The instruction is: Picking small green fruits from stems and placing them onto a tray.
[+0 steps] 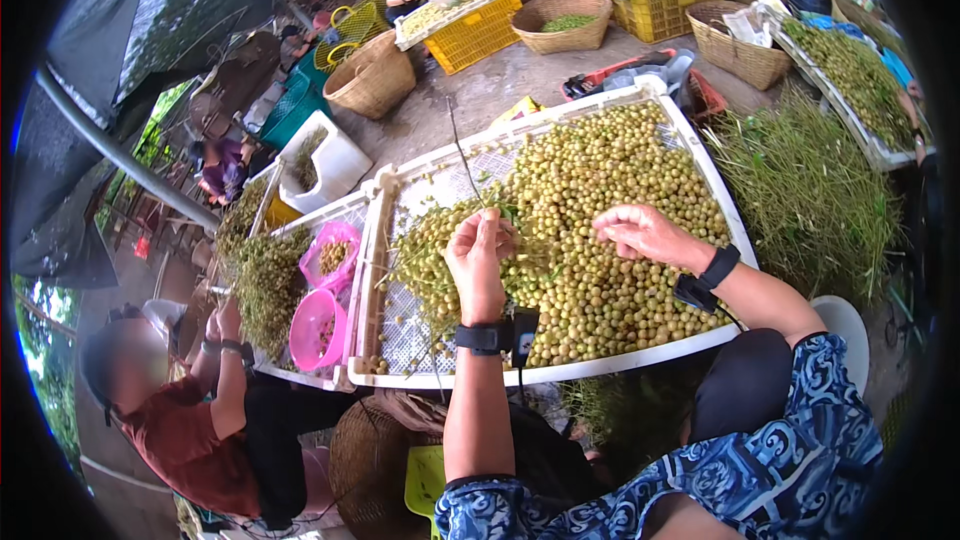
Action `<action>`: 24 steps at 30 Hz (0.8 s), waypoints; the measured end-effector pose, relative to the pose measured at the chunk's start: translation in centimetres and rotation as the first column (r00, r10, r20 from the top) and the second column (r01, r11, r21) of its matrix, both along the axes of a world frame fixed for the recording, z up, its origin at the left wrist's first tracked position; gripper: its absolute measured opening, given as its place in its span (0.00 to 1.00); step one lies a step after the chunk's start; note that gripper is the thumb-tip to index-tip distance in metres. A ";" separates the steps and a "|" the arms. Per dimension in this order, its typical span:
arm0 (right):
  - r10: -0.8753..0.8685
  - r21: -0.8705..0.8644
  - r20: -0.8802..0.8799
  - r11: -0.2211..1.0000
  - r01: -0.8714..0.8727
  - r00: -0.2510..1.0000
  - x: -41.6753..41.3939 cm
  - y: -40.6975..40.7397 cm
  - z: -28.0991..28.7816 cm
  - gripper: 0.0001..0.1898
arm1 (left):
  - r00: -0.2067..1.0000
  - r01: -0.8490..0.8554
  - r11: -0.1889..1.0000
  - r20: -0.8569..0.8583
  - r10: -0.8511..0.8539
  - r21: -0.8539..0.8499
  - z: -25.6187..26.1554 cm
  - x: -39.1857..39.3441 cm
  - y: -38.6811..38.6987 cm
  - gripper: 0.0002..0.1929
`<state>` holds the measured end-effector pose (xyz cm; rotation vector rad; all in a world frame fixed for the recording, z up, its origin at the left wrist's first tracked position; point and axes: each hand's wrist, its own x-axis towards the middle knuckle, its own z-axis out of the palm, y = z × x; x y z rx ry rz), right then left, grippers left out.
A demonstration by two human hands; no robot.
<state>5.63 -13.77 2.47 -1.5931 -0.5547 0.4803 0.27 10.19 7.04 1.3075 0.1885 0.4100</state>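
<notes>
Pinched between the thumb and fingers of my left hand (480,251) is a thin dark stem (457,136) that points up and away from me. Below that hand lie round yellow-green fruits (435,236) still on their stalks, at the left of a white mesh tray (701,136). Loose fruits (622,300) cover the tray's middle and right side. My right hand (637,231) hovers over them, fingers partly curled and apart, with nothing visible in it. A blurred green patch near my left fingers cannot be made out.
Left of the tray, a pink basin (309,330) and a pink bag (330,255) hold fruits. A co-worker (187,420) sits there. Cut stalks (810,195) are heaped at the right. Beyond stand a red crate (705,94), wicker baskets (371,79) and yellow crates (480,34).
</notes>
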 end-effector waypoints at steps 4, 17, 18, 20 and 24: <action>-0.036 0.212 -0.013 0.976 0.038 0.999 -0.3 1.2 1.4 0.16 | 0.991 0.099 0.983 -0.071 -0.111 -0.152 -0.6 0.5 -2.5 0.06; -0.027 0.215 -0.131 0.975 0.055 0.991 0.9 0.8 0.4 0.10 | 0.931 0.273 0.923 -0.166 -0.324 -0.270 -3.3 1.6 -5.0 0.04; -0.037 0.299 -0.227 0.948 0.106 0.973 1.0 0.9 0.1 0.10 | 0.922 0.295 0.919 -0.176 -0.346 -0.261 -3.6 1.6 -5.0 0.04; -0.030 0.399 -0.374 0.897 0.189 0.927 1.4 0.7 -0.1 0.09 | 0.918 0.304 0.909 -0.166 -0.359 -0.284 -4.1 1.8 -5.3 0.04; -0.256 0.189 -0.274 0.931 0.313 0.927 1.9 -0.4 0.9 0.09 | 0.924 0.269 0.904 -0.177 -0.340 -0.334 -4.5 1.7 -4.7 0.04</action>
